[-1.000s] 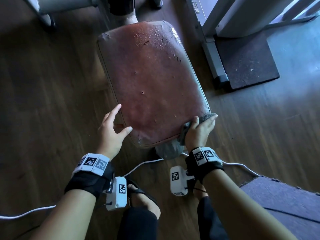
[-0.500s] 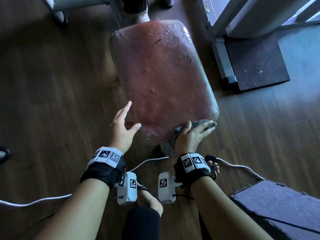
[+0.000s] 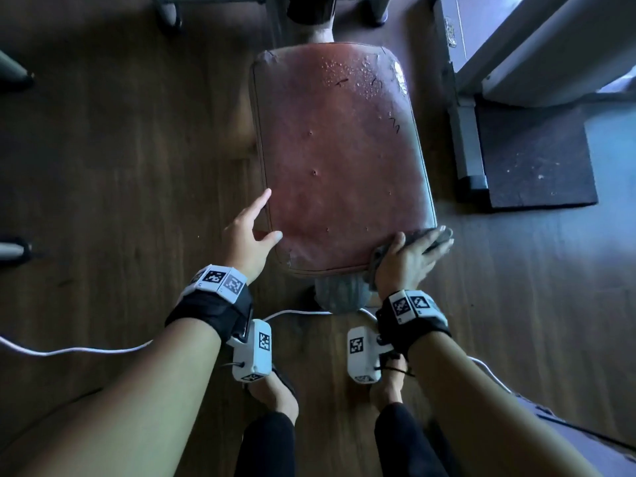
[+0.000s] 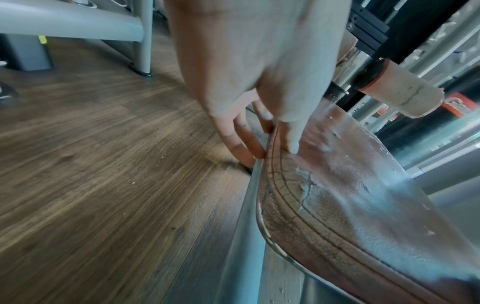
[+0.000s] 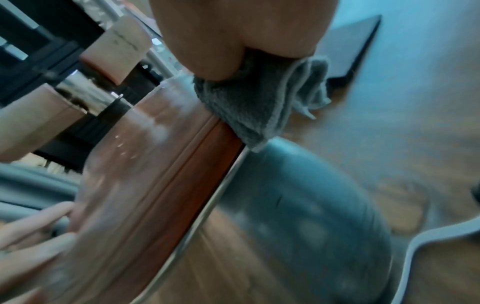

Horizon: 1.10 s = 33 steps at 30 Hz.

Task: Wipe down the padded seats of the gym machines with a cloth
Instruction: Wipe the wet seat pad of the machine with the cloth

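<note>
A worn red padded seat [image 3: 344, 166] fills the middle of the head view, with water drops at its far end. My left hand [image 3: 251, 232] rests on its near left edge, thumb on top and straight fingers along the side. The left wrist view shows that hand [image 4: 259, 133] at the cracked edge of the seat [image 4: 350, 195]. My right hand [image 3: 409, 256] presses a grey cloth [image 3: 442, 235] flat onto the near right corner. In the right wrist view, the bunched cloth [image 5: 246, 107] drapes over the rim of the seat [image 5: 155, 164] under my palm [image 5: 233, 30].
A grey machine frame [image 3: 464, 132] on a black rubber mat [image 3: 537, 160] stands right of the seat. The seat post [image 3: 340, 297] is just ahead of my feet [image 3: 275, 397]. A white cable [image 3: 69, 351] trails over the wooden floor. Foam roller pads [image 4: 400, 96] sit beyond the seat.
My right hand slid the cloth a little left along the near edge and back to the right corner. The left hand has stayed on the left edge. The head view has shifted.
</note>
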Available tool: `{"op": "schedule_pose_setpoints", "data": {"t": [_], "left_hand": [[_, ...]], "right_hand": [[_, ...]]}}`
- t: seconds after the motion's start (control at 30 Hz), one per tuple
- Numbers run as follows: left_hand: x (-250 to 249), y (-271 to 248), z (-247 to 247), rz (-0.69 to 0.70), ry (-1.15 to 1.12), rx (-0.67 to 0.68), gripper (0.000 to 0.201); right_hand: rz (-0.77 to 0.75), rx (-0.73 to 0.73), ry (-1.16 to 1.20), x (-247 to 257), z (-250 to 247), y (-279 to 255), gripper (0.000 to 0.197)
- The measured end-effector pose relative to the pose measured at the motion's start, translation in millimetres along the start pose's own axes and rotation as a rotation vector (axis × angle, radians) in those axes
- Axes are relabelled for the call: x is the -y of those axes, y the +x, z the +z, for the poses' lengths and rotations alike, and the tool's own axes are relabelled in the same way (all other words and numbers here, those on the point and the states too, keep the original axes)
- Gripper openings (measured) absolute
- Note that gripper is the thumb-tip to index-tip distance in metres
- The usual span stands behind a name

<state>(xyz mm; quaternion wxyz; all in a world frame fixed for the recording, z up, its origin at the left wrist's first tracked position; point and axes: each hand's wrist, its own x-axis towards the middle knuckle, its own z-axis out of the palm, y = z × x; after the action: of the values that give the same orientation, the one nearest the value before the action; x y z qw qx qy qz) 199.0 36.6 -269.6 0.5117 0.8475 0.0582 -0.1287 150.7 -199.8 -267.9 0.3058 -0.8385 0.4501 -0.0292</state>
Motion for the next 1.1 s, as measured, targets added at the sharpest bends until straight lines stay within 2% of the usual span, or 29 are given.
{"op": "schedule_pose_setpoints", "data": {"t": [0.1,0.23,0.3,0.43,0.53,0.6,0.63,0.67,0.73,0.8,0.87,0.93,0.97,1.1], "left_hand": [[0,-3,6,-0.033,-0.025,-0.046,0.075],[-6,-9,15,-0.028,-0.059,-0.141,0.069],[-9,-10,20,-0.039,-0.054,-0.166,0.067],[-4,-13,29,-0.048,0.012,-0.179,0.069],[-2,-23,33,-0.044,-0.086,-0.166,0.069],[-7,-29,36,-0.059,-0.112,-0.19,0.064],[-13,-32,39,-0.053,-0.081,-0.237,0.059],[-18,-33,44,-0.023,-0.044,-0.291,0.055],[-36,-31,56,0.1,0.033,-0.351,0.054],[-60,-24,71,0.228,0.226,-0.269,0.062],[-83,-17,91,0.289,0.487,-0.083,0.073],[-95,-13,111,0.228,0.672,0.106,0.082],[-93,-13,120,0.19,0.719,0.143,0.085],[-74,-25,127,0.182,0.741,0.029,0.084]], "right_hand": [[-0.116,0.062,-0.188,-2,-12,24,0.066],[-0.273,0.147,-0.341,9,-13,31,0.067],[-0.427,0.209,-0.388,21,-7,25,0.066],[-0.868,0.427,-0.475,46,7,3,0.061],[-1.022,0.571,-0.467,58,4,1,0.056],[-1.027,0.574,-0.38,60,-9,14,0.053],[-1.015,0.518,-0.334,59,-18,24,0.052],[-0.971,0.444,-0.295,56,-26,35,0.053],[-0.779,0.352,-0.251,46,-40,63,0.059],[-0.503,0.421,-0.233,25,-42,95,0.062],[-0.309,0.571,-0.093,8,-40,113,0.071],[-0.269,0.658,0.022,-5,-39,113,0.074],[-0.28,0.673,0.013,-9,-38,112,0.071],[-0.284,0.685,0.034,-13,-37,114,0.068]]}}
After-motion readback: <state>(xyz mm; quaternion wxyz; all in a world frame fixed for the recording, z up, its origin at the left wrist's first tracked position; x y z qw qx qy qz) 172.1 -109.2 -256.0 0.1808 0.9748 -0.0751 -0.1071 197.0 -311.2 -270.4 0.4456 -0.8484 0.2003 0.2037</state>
